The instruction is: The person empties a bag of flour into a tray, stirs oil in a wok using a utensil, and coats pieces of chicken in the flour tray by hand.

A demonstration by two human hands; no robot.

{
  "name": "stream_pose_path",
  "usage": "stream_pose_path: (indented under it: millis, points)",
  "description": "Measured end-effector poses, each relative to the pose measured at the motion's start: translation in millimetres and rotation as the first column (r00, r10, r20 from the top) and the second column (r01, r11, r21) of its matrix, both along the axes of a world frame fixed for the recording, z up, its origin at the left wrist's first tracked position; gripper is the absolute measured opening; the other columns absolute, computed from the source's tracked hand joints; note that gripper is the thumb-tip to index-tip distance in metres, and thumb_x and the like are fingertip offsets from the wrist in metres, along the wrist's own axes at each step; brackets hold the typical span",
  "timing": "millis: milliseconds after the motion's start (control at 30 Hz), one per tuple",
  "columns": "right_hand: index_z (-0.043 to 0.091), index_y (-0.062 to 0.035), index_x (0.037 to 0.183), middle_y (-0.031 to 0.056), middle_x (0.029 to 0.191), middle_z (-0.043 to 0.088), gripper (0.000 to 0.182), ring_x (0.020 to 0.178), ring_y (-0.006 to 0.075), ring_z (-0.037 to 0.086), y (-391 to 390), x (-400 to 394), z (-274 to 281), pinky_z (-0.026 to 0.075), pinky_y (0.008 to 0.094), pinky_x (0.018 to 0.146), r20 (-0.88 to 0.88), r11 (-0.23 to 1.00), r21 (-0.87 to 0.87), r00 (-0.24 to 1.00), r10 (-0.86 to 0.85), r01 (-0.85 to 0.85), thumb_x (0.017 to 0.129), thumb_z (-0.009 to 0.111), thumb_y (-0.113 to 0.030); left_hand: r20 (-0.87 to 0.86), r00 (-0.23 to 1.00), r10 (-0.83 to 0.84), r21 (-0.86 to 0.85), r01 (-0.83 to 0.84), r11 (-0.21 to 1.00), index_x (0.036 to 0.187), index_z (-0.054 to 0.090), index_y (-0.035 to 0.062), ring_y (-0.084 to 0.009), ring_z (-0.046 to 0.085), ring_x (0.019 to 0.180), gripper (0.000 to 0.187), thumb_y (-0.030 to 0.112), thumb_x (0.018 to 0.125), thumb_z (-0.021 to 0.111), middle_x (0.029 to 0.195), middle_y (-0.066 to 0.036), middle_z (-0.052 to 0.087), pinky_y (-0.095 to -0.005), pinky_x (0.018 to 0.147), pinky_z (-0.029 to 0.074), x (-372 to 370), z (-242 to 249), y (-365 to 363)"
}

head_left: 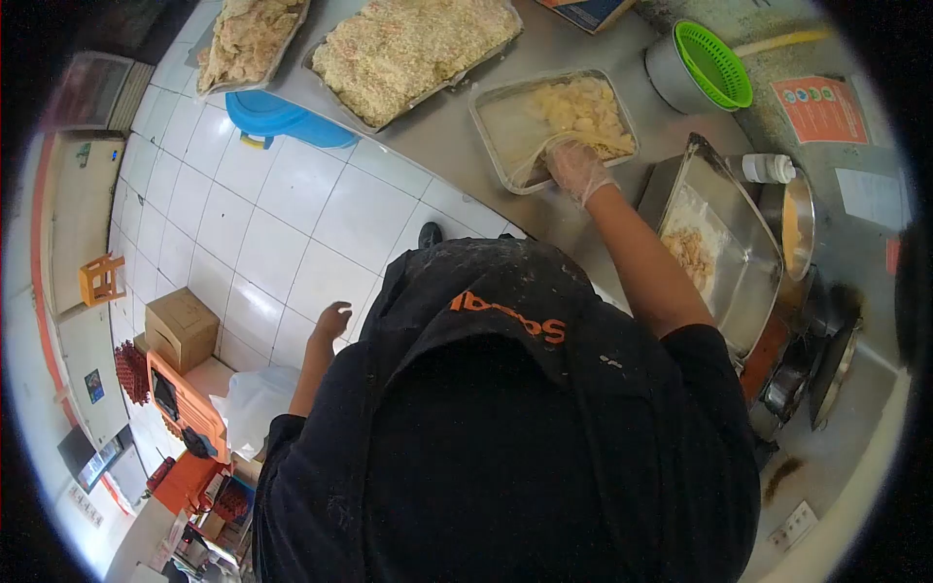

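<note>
My right hand (580, 167), in a clear plastic glove, reaches over the near wall of a shallow metal tray (494, 160). Its fingers curl down inside; what they grip, if anything, is hidden. Pale yellow chunks (583, 105), perhaps raw meat, fill the tray's far right part, touching the glove. The tray's left part shows a greyish, wet-looking bottom. My left hand (334, 319) hangs low at my side above the floor, bare, with loosely bent fingers and nothing in it.
Trays of crumb-coated food (413, 53) and pale pieces (255, 39) stand to the left on the steel counter (442, 136). A green basket (714, 63) sits in a pot at the back right. Right of my arm is a deep metal pan (748, 262) with white powder.
</note>
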State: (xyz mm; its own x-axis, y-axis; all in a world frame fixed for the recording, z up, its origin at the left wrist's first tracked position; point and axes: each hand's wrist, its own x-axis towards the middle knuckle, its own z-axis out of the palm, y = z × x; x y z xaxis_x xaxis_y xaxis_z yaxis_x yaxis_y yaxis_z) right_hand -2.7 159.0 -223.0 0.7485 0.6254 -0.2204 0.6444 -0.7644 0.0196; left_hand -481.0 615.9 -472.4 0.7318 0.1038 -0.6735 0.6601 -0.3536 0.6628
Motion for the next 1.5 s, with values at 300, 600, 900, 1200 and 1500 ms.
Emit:
stream_pose_path:
  millis: [300,600,900,1200,1500]
  points:
    - [0.057,-0.0014,0.099,0.0078,0.085,0.061,0.023,0.072,0.0166,0.060,-77.0,-11.7,92.6,0.051,0.0268,0.062,-0.923,-0.131,0.363,0.375,0.084,0.923,0.086,0.055,-0.020,-0.180,0.981,0.075,0.083,-0.061,0.995,0.110,0.058,0.0066,-0.0217,0.059,0.055,0.032,0.021,0.082,0.060,0.069,-0.014,0.063,-0.0355,0.055,0.049,20.8,44.9,-22.8]
    - [0.051,0.0015,0.114,0.0091,0.100,0.057,0.036,0.082,0.0132,0.058,-215.2,-91.3,150.0,0.050,0.0216,0.068,-0.825,-0.601,0.295,0.516,0.231,0.742,0.085,0.058,-0.018,-0.147,0.942,-0.301,0.207,0.327,0.922,0.114,0.056,0.0059,-0.0195,0.061,0.063,0.033,0.020,0.083,0.057,0.074,-0.012,0.063,-0.0328,0.060,0.050,159.4,120.3,-49.0]
    - [0.058,-0.0010,0.100,0.0034,0.091,0.060,0.028,0.083,0.0114,0.058,-292.6,-133.6,153.7,0.047,0.0231,0.069,-0.925,-0.480,0.351,0.376,-0.048,0.804,0.084,0.060,-0.024,-0.141,0.898,-0.417,0.215,0.439,0.872,0.119,0.052,0.0067,-0.0176,0.060,0.063,0.038,0.020,0.084,0.056,0.082,-0.013,0.063,-0.0312,0.060,0.049,221.8,131.1,-144.3]
    - [0.060,-0.0036,0.095,0.0044,0.083,0.060,0.034,0.076,0.0122,0.053,-355.2,-120.3,126.6,0.042,0.0224,0.053,-0.974,-0.219,0.226,0.218,-0.061,0.949,0.089,0.053,-0.036,-0.201,0.934,-0.296,0.089,0.318,0.944,0.118,0.054,0.0075,-0.0186,0.059,0.064,0.035,0.021,0.085,0.057,0.085,-0.014,0.064,-0.0327,0.062,0.048,201.0,119.0,-249.3]
    - [0.064,0.0016,0.095,0.0084,0.091,0.064,0.038,0.075,0.0124,0.057,-371.6,-103.8,116.5,0.046,0.0256,0.052,-0.905,0.258,0.241,0.312,-0.288,0.936,0.086,0.056,-0.034,-0.147,0.956,-0.255,0.225,0.283,0.932,0.118,0.054,0.0064,-0.0174,0.058,0.064,0.034,0.019,0.086,0.057,0.086,-0.014,0.064,-0.0317,0.061,0.048,153.8,178.6,-254.8]
